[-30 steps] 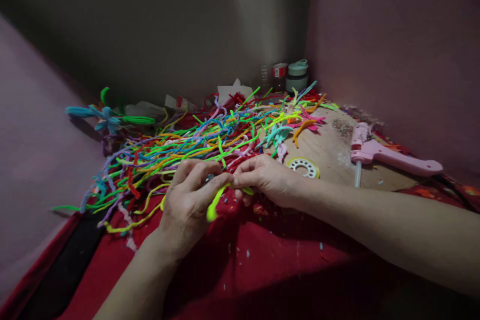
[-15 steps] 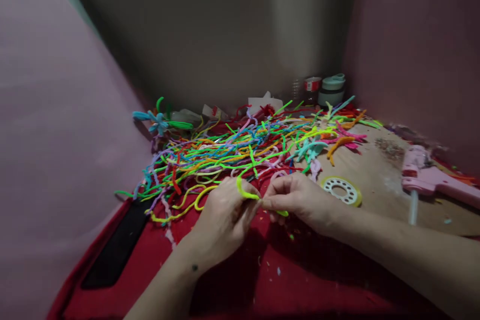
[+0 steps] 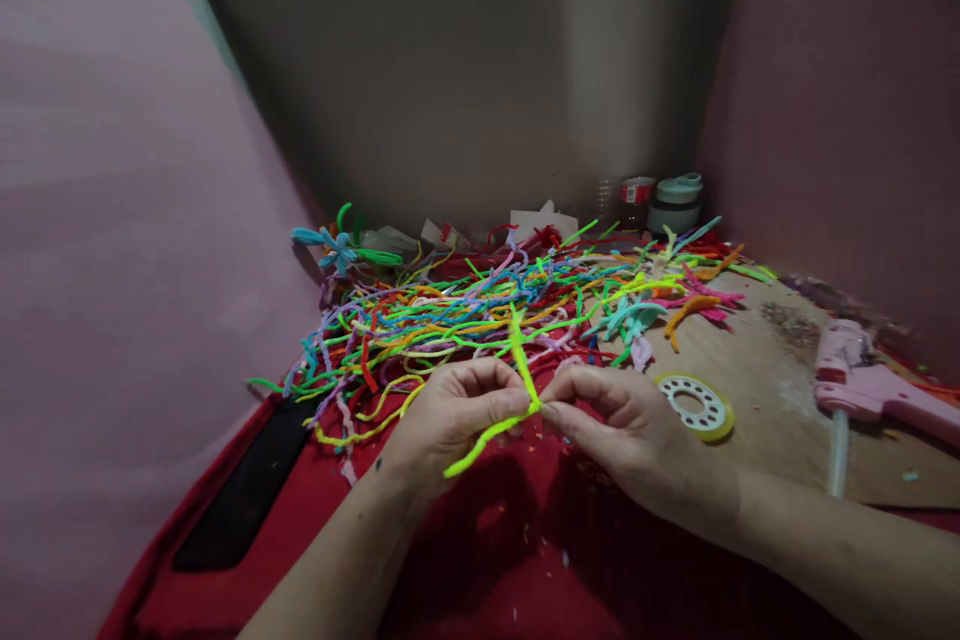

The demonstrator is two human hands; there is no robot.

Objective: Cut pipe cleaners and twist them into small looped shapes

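Observation:
My left hand (image 3: 450,415) and my right hand (image 3: 622,420) meet over a red cloth (image 3: 525,560), both pinched on a neon yellow-green pipe cleaner (image 3: 491,430). One end of it sticks up between the hands, the other slants down to the left below my left thumb. Just behind the hands lies a big tangled heap of coloured pipe cleaners (image 3: 465,315).
A roll of tape (image 3: 696,407) lies on a wooden board (image 3: 757,390) right of my hands, with a pink glue gun (image 3: 870,388) farther right. A blue pipe-cleaner flower (image 3: 337,248), jars (image 3: 675,202) and paper scraps sit at the back. Walls close in on all sides.
The view shifted left and down a little. The pipe cleaner has been turned between my fingers: its loop is gone, one end now points up and the other slants down-left.

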